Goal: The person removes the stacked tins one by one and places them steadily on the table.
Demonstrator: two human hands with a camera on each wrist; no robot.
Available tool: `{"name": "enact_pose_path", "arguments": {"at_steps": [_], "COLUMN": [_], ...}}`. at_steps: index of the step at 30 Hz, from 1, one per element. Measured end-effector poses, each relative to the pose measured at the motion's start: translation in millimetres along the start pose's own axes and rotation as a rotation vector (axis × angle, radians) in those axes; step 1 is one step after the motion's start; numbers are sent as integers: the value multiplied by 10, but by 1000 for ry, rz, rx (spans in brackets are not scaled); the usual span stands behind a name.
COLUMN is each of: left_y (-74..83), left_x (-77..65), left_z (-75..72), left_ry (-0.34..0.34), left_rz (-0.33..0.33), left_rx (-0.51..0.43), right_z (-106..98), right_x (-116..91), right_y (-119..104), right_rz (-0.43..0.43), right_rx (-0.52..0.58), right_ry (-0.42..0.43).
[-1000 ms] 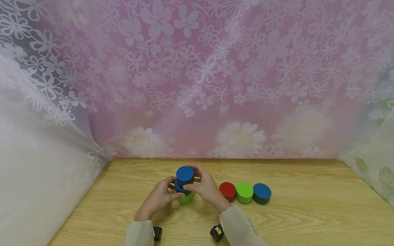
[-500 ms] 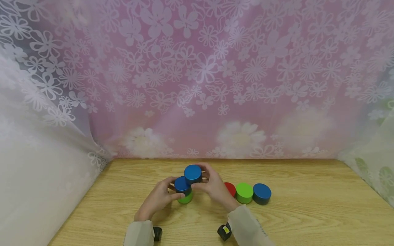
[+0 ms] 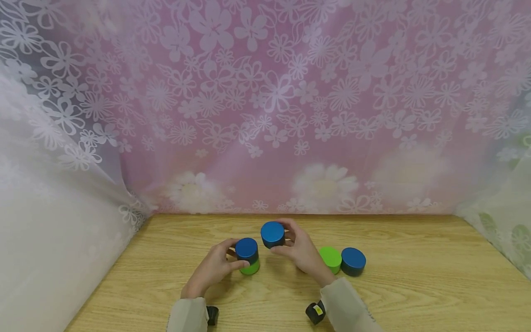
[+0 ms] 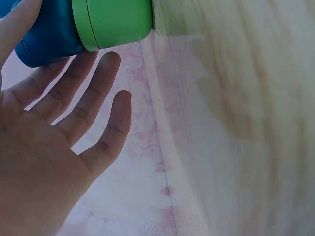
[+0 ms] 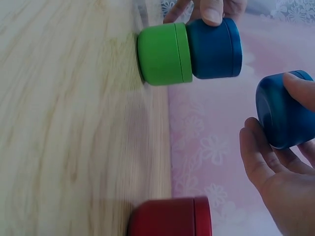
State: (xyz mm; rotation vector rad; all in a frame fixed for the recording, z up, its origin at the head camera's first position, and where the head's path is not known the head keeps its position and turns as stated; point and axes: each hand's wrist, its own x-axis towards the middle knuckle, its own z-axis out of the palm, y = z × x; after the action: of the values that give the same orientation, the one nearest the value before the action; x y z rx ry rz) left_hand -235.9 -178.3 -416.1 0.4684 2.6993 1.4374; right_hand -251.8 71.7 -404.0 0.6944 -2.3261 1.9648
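Observation:
My left hand (image 3: 215, 265) grips a small lidded blue tin (image 3: 246, 249) between thumb and fingers; it sits on top of a green tin (image 3: 250, 267). The left wrist view shows that green tin (image 4: 115, 22) standing on the table under the blue one. To the right of this stack, my right hand (image 3: 300, 249) holds a second blue tin (image 3: 272, 234) in the air. In the right wrist view this tin (image 5: 285, 110) is pinched between thumb and fingers, apart from the stacked blue tin (image 5: 214, 49).
On the wooden table (image 3: 415, 286), another green tin (image 3: 330, 259) and a blue tin (image 3: 353, 261) stand side by side at the right. A red tin (image 5: 170, 219) is mostly hidden behind my right hand in the head view. A flowered curtain (image 3: 265, 115) hangs along the back.
My right hand has carried its blue tin rightward, away from above the stack, uncovering the stacked blue tin's top and covering the red tin. The left hand has stayed in place.

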Motion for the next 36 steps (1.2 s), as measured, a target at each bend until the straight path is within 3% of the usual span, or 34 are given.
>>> {"name": "enact_pose_path", "arguments": {"at_steps": [12, 24, 36], "left_y": [-7, -39, -35], "left_x": [-7, 5, 2], "left_z": [2, -8, -2], "left_ry": [2, 2, 5], "left_rz": [8, 61, 51], "left_rx": [0, 29, 31], "right_z": [-204, -422, -618], "right_x": [-65, -147, -239], "right_y": [-15, -20, -48], "right_rz": [2, -8, -15], "right_rx": [-2, 9, 12], "right_ry": [15, 28, 47]}}
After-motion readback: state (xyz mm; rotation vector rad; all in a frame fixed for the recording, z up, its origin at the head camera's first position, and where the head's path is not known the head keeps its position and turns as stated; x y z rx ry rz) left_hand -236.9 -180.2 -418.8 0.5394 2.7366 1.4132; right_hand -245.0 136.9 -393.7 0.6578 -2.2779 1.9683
